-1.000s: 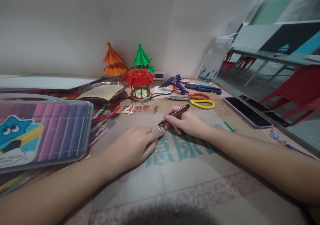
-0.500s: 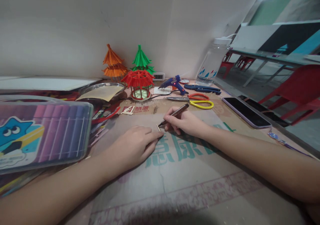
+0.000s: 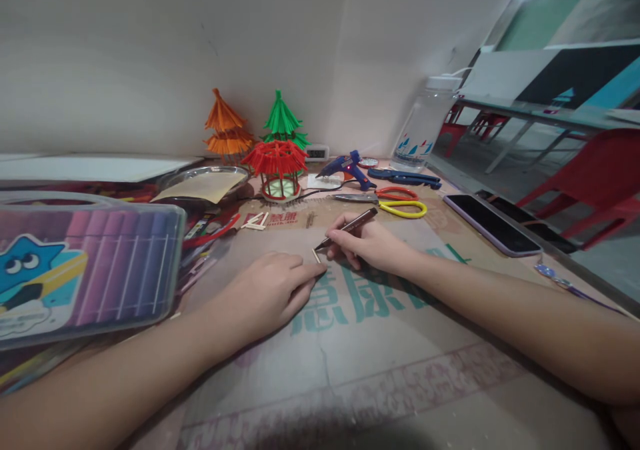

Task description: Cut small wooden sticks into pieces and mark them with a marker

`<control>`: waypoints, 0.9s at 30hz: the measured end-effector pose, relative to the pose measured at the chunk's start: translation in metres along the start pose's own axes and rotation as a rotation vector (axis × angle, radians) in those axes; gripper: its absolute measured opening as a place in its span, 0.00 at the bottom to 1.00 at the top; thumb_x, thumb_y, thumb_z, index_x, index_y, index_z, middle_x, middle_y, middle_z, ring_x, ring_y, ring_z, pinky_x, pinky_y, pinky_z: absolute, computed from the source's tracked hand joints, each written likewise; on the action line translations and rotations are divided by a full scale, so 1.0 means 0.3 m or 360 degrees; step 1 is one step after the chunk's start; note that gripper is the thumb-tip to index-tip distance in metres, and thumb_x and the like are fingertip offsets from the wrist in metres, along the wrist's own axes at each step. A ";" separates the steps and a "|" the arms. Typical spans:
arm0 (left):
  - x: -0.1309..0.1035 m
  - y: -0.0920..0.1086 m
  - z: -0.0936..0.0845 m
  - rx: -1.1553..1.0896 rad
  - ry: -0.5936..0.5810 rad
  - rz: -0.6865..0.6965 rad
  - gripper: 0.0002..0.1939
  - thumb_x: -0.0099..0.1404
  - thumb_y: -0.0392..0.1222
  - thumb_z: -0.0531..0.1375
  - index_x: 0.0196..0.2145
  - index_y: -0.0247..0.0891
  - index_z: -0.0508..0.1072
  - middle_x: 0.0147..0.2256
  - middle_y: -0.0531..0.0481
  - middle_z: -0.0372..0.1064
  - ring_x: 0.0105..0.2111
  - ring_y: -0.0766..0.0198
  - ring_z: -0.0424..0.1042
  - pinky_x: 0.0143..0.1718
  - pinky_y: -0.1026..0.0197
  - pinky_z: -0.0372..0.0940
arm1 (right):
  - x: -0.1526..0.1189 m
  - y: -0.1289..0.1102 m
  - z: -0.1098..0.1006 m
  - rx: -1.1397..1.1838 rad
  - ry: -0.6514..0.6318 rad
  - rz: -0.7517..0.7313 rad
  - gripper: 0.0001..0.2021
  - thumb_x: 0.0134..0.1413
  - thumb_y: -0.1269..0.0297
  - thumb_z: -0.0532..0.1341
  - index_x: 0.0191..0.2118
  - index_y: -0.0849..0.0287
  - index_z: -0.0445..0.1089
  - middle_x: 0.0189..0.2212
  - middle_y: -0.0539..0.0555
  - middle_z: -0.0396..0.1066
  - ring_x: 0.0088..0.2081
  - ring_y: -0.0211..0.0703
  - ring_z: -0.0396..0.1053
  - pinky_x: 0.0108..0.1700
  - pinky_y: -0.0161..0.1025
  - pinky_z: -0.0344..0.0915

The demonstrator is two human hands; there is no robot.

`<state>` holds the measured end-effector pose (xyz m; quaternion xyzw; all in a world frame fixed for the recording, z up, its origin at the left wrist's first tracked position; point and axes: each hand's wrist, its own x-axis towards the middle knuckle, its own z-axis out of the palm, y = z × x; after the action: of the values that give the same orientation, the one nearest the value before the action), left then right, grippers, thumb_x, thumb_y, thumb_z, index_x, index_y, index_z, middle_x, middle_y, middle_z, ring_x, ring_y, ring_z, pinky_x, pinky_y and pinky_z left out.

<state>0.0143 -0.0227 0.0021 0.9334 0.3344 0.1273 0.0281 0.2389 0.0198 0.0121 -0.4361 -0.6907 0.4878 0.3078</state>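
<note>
My right hand [image 3: 361, 240] grips a dark brown marker [image 3: 356, 222], its tip down at the upper end of a short pale stick [image 3: 317, 255]. The stick lies on the covered work surface [image 3: 390, 377]. My left hand [image 3: 280, 283] rests palm down to the left, its index fingertip on the stick's lower end and the other fingers curled under. Several more pale sticks [image 3: 255, 221] lie in a small pile beyond my left hand.
Behind stand red [image 3: 280, 170], green [image 3: 281, 117] and orange [image 3: 227, 127] small pavilions. A blue glue gun [image 3: 350, 167], scissors [image 3: 395, 203] and a bottle [image 3: 417, 127] are at the back. A phone [image 3: 493, 225] lies right, a marker case [image 3: 125, 263] left.
The marker tip has shifted slightly left and up along the stick. My left hand has stayed in place.
</note>
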 end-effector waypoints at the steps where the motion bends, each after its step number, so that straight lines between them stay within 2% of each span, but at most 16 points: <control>1: 0.001 0.000 -0.001 0.0000 -0.0006 -0.0005 0.17 0.74 0.41 0.50 0.54 0.43 0.73 0.40 0.46 0.77 0.40 0.54 0.76 0.44 0.52 0.69 | 0.001 0.002 -0.001 0.0010 -0.0001 -0.0021 0.07 0.63 0.59 0.58 0.36 0.57 0.62 0.25 0.47 0.75 0.14 0.30 0.60 0.17 0.31 0.57; 8: 0.002 -0.002 0.005 -0.0021 0.0043 0.0011 0.17 0.74 0.41 0.50 0.54 0.42 0.74 0.34 0.46 0.73 0.37 0.55 0.73 0.41 0.53 0.68 | 0.004 0.016 -0.003 0.0008 -0.0019 -0.0051 0.10 0.62 0.56 0.59 0.38 0.57 0.63 0.27 0.48 0.76 0.14 0.30 0.60 0.17 0.31 0.57; 14: 0.004 -0.008 0.007 -0.0112 0.0185 0.0073 0.17 0.73 0.39 0.52 0.53 0.40 0.75 0.48 0.42 0.71 0.47 0.54 0.69 0.50 0.49 0.67 | -0.005 0.001 0.000 0.0002 0.0052 -0.0103 0.09 0.62 0.56 0.58 0.37 0.57 0.63 0.27 0.48 0.75 0.15 0.30 0.60 0.18 0.32 0.59; 18: 0.002 -0.012 0.008 -0.0093 0.0182 0.0106 0.17 0.73 0.38 0.51 0.53 0.39 0.75 0.50 0.42 0.72 0.49 0.54 0.69 0.52 0.48 0.66 | -0.007 -0.004 0.001 -0.0019 0.0236 -0.0133 0.09 0.61 0.57 0.59 0.35 0.56 0.61 0.24 0.47 0.74 0.16 0.31 0.60 0.20 0.32 0.60; 27: 0.004 -0.013 0.010 -0.0108 0.0199 0.0121 0.16 0.73 0.39 0.52 0.52 0.37 0.75 0.49 0.43 0.73 0.49 0.54 0.69 0.52 0.48 0.66 | 0.001 0.005 -0.001 -0.0126 0.0152 -0.0084 0.09 0.60 0.58 0.59 0.35 0.58 0.65 0.23 0.49 0.74 0.16 0.31 0.60 0.20 0.32 0.59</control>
<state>0.0135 -0.0188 -0.0010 0.9341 0.2954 0.1977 0.0341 0.2396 0.0205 0.0108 -0.4523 -0.7052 0.4306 0.3357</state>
